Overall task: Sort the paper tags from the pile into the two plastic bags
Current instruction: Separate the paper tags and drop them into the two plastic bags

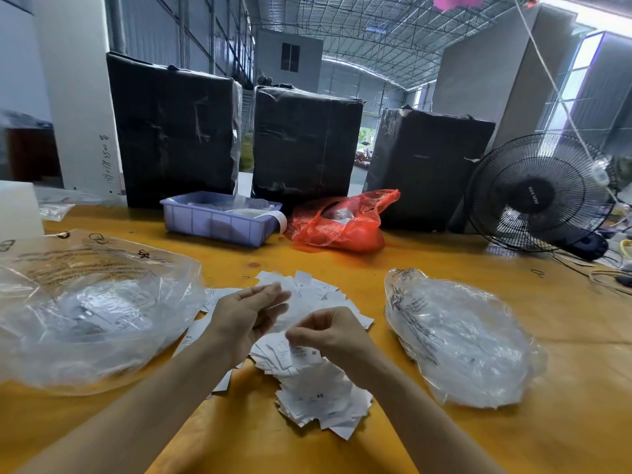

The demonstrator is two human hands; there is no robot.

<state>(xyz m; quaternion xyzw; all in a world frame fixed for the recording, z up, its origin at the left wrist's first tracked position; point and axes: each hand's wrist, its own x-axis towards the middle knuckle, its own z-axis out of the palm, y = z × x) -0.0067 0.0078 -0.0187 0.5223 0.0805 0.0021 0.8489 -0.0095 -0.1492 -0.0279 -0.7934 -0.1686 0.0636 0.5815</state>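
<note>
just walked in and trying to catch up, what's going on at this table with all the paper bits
A person is sorting a pile of paper tags on a yellow table, with a clear plastic bag on the left and another on the right. The right hand pinches a tag just above the pile. The left hand is held open beside it, with nothing clearly gripped. Both bags already seem to hold some tags, and plenty remain in the pile.
</note>
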